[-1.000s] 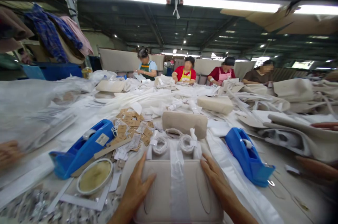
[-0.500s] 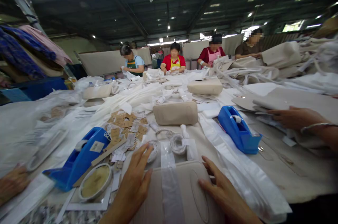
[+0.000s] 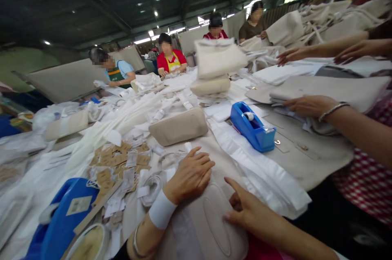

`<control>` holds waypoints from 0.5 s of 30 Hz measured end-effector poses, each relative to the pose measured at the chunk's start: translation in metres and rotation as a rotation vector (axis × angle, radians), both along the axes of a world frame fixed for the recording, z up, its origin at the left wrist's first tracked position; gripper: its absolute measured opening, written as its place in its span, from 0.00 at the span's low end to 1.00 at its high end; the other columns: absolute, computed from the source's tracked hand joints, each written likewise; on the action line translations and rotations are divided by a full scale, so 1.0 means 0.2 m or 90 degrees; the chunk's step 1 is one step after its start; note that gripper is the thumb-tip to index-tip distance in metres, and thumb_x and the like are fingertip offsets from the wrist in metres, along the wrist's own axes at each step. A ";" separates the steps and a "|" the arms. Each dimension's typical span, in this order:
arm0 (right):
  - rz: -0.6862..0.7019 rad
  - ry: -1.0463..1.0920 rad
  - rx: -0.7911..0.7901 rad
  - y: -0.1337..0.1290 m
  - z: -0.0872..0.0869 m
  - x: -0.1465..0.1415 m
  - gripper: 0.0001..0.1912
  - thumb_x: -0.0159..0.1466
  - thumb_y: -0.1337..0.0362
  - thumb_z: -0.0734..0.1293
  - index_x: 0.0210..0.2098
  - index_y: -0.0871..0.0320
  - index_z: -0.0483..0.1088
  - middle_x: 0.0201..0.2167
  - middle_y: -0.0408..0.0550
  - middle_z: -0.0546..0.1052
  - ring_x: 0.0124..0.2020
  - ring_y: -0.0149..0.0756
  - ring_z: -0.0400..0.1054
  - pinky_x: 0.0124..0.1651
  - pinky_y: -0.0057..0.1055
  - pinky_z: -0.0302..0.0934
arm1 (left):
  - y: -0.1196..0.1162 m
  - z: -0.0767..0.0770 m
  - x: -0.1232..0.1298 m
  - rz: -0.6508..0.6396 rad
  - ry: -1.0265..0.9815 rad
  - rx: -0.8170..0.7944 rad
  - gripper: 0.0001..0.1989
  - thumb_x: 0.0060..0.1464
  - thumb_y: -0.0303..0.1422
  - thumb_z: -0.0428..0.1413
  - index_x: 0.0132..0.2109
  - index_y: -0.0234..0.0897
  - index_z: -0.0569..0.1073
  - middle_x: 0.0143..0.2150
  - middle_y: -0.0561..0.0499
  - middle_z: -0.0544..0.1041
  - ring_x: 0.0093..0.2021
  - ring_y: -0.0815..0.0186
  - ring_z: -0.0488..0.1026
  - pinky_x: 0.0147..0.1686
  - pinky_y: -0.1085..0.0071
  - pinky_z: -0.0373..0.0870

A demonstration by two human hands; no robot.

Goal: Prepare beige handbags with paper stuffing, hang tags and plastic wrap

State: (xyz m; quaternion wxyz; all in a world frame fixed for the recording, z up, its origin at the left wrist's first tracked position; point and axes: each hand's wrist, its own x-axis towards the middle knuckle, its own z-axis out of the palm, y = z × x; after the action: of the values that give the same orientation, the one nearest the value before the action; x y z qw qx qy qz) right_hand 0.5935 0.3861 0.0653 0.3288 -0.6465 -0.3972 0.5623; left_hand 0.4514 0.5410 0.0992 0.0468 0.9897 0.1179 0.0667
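A beige bag (image 3: 214, 219) with an oval seam lies at the bottom centre. My left hand (image 3: 191, 174), wearing a white band at the wrist, reaches across its upper edge, fingers extended close together. Beside the bag's right side is my right hand (image 3: 245, 202), index finger stretched and thumb apart, other fingers bent. Neither hand visibly grips anything. A white-wrapped coil (image 3: 150, 189) sits left of my left wrist. Another beige bag (image 3: 179, 126) lies just beyond.
Blue tape dispensers stand at right (image 3: 252, 127) and lower left (image 3: 65, 219). Brown tags (image 3: 114, 158) lie at left. A co-worker's hand (image 3: 312, 106) touches beige pieces; other hands reach in at right. A blurred beige bag (image 3: 219, 57) appears above another. Several people work across the table.
The view has turned right and tilted. My left hand has moved from the bag's left side over its upper edge. A blurred bag and more hands have appeared toward the back right.
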 end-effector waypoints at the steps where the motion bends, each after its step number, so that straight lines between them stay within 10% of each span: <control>1: -0.004 0.028 0.001 0.01 -0.01 0.00 0.54 0.48 0.64 0.69 0.70 0.64 0.41 0.33 0.44 0.69 0.36 0.39 0.67 0.42 0.36 0.60 | 0.00 0.00 0.00 0.004 -0.002 -0.004 0.13 0.62 0.30 0.45 0.46 0.38 0.73 0.44 0.49 0.75 0.53 0.64 0.68 0.68 0.57 0.46; 8: -0.090 0.242 0.093 0.14 -0.06 -0.07 0.62 0.44 0.66 0.74 0.70 0.57 0.36 0.43 0.48 0.71 0.40 0.40 0.70 0.45 0.38 0.63 | 0.02 0.02 -0.02 0.025 -0.037 -0.079 0.15 0.64 0.29 0.38 0.38 0.37 0.69 0.41 0.49 0.73 0.45 0.66 0.69 0.65 0.58 0.52; 15: -0.102 0.253 0.192 0.19 -0.05 -0.13 0.60 0.50 0.71 0.70 0.70 0.49 0.27 0.49 0.47 0.72 0.49 0.40 0.70 0.56 0.42 0.60 | 0.00 0.01 -0.05 -0.023 -0.133 -0.076 0.15 0.57 0.25 0.42 0.48 0.35 0.68 0.57 0.44 0.71 0.65 0.59 0.58 0.68 0.51 0.43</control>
State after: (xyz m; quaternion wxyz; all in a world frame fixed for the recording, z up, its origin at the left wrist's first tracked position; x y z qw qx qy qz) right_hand 0.5675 0.4246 0.0549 0.5366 -0.4966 -0.3514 0.5849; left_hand 0.4418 0.5417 0.1004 0.1188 0.9747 0.0986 0.1615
